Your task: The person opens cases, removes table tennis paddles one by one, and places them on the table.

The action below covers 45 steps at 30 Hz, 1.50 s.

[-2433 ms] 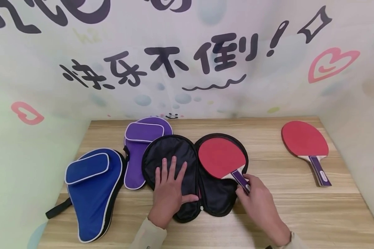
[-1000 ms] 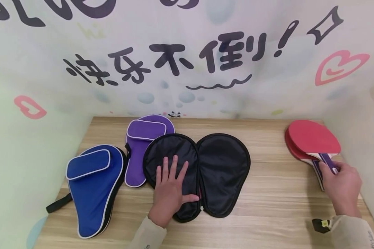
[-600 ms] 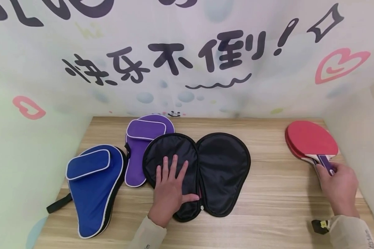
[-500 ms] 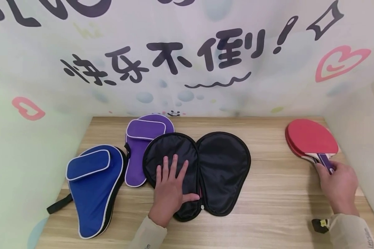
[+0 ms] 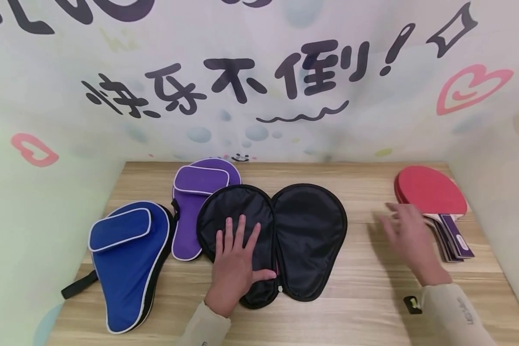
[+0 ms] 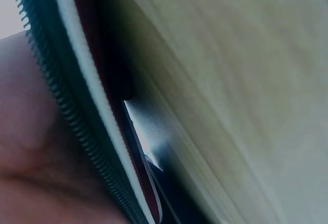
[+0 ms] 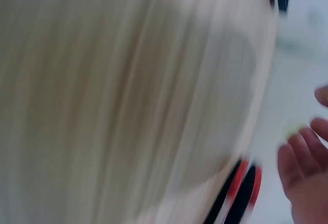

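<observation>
Your left hand (image 5: pixel 232 276) lay spread on the unfolded black case (image 5: pixel 313 235); your right hand (image 5: pixel 412 242), fingers loose, held nothing just beside the stacked red paddles (image 5: pixel 434 190). Only the left wrist view showed the case's zipper teeth (image 6: pixel 62 101) close up.

Blue case (image 5: pixel 125 276) at left, purple case (image 5: pixel 187 223), wooden tabletop (image 5: pixel 359 317), pale backdrop (image 5: pixel 354 139), dark lettering (image 5: pixel 231 64)
</observation>
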Available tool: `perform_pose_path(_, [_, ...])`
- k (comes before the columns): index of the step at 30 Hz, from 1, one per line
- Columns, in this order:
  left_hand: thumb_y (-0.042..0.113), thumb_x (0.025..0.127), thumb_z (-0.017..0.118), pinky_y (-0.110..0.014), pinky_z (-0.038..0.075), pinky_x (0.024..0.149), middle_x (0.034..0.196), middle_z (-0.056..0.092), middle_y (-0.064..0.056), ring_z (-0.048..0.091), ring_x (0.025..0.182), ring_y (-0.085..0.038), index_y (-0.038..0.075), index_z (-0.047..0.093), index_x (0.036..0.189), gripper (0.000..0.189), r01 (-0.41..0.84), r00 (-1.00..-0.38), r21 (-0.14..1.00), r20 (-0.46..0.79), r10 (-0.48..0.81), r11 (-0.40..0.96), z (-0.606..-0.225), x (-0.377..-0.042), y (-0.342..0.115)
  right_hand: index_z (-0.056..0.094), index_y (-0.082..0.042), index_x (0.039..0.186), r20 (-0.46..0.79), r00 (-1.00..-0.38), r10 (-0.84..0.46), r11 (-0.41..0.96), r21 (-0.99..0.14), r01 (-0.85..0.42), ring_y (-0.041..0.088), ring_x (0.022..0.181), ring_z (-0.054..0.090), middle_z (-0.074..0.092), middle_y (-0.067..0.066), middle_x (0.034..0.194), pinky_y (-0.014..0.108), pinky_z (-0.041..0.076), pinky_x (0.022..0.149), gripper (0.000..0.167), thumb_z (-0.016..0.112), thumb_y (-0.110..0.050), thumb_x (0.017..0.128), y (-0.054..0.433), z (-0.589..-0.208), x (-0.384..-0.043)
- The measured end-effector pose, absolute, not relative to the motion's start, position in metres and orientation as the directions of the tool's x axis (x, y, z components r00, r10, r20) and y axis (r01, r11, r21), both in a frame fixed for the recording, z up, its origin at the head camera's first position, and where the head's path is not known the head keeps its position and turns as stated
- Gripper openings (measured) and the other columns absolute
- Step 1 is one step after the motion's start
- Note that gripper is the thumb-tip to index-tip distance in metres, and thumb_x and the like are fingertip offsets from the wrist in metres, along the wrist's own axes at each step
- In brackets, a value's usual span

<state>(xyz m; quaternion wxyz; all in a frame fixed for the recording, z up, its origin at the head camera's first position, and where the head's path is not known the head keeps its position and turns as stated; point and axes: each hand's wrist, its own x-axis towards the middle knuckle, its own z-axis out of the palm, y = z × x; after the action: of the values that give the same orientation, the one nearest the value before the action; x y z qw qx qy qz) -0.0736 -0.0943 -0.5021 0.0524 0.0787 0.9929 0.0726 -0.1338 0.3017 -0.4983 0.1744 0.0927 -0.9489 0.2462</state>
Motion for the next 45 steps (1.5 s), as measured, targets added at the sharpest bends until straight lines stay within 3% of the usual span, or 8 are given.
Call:
perform_pose_path(3, [0.084,0.07,0.067,-0.062,0.016,0.127,0.174,0.011,-0.011,0.007,0.16,-0.041,0.03,0.028,0.162,0.115,0.157,-0.981,0.148,-0.09,0.172,0.976,-0.5,-0.073,-0.092,0.055,0.008,0.136,0.263,-0.946,-0.191,0.83,-0.472,-0.299,0.041,0.101,0.062,0.057,0.028,0.124,0.058,0.054,0.081,0.047,0.071,-0.009,0.095,0.277,-0.505,-0.138])
perform_pose_path(6, [0.084,0.07,0.067,-0.062,0.017,0.127,0.173,0.013,-0.012,0.008,0.16,-0.042,0.03,0.028,0.162,0.114,0.169,-0.98,0.141,-0.085,0.182,0.976,-0.5,-0.074,-0.09,0.053,0.009,0.139,0.222,-0.949,-0.224,0.802,-0.512,-0.309,0.042,0.106,0.061,0.059,0.029,0.127,0.059,0.051,0.09,0.05,0.07,-0.01,0.095,0.259,-0.512,-0.141])
perform_pose_path(14, [0.083,0.074,0.063,-0.065,0.013,0.127,0.174,0.01,-0.011,0.002,0.16,-0.042,0.029,0.029,0.162,0.109,0.178,-0.975,0.198,-0.098,0.2,0.964,-0.493,-0.075,-0.096,0.053,0.014,0.136,0.245,-0.927,-0.285,0.797,-0.477,-0.371,0.046,0.115,0.057,0.061,0.033,0.127,0.058,0.045,0.099,0.05,0.071,-0.002,0.092,0.236,-0.52,-0.144])
perform_pose_path(20, [0.071,0.081,0.067,-0.069,0.013,0.124,0.174,0.009,-0.012,0.003,0.16,-0.045,0.023,0.03,0.162,0.102,0.148,-0.989,0.306,0.033,0.144,0.94,-0.475,-0.078,-0.12,0.053,0.015,0.135,0.258,-0.918,-0.302,0.799,-0.456,-0.391,0.045,0.111,0.057,0.062,0.032,0.124,0.058,0.047,0.097,0.051,0.072,0.0,0.09,0.234,-0.522,-0.143])
perform_pose_path(24, [0.067,0.085,0.068,-0.07,0.011,0.124,0.174,0.007,-0.013,0.003,0.159,-0.046,0.019,0.023,0.164,0.103,0.079,-0.997,0.329,0.05,0.067,0.941,-0.466,-0.08,-0.139,0.054,0.014,0.133,0.274,-0.915,-0.297,0.798,-0.455,-0.395,0.043,0.104,0.057,0.063,0.029,0.115,0.057,0.047,0.093,0.051,0.071,0.003,0.087,0.24,-0.522,-0.142])
perform_pose_path(31, [0.066,0.09,0.063,-0.069,0.009,0.124,0.162,0.038,-0.023,0.018,0.156,-0.048,0.009,0.02,0.163,0.103,-0.003,-1.0,0.338,0.025,-0.012,0.941,-0.46,-0.077,-0.155,0.054,0.014,0.132,0.273,-0.918,-0.288,0.801,-0.458,-0.387,0.04,0.099,0.056,0.062,0.026,0.108,0.055,0.046,0.088,0.051,0.07,0.007,0.084,0.248,-0.519,-0.139])
perform_pose_path(39, [0.055,0.096,0.063,-0.064,0.034,0.118,0.152,0.052,-0.018,0.051,0.139,-0.042,0.009,0.031,0.159,0.084,0.085,-0.978,0.509,0.206,-0.026,0.857,-0.442,-0.079,-0.149,0.054,0.013,0.134,0.245,-0.931,-0.27,0.802,-0.477,-0.359,0.038,0.102,0.057,0.063,0.027,0.114,0.055,0.048,0.089,0.052,0.071,0.007,0.085,0.253,-0.515,-0.135])
perform_pose_path(45, [0.043,0.1,0.063,-0.055,0.039,0.118,0.156,0.049,-0.009,0.048,0.144,-0.03,0.014,0.026,0.162,0.077,0.207,-0.963,0.663,0.27,0.028,0.719,-0.428,-0.081,-0.135,0.053,0.012,0.135,0.234,-0.935,-0.266,0.805,-0.48,-0.349,0.036,0.099,0.056,0.062,0.026,0.113,0.054,0.049,0.087,0.052,0.071,0.007,0.086,0.254,-0.513,-0.132])
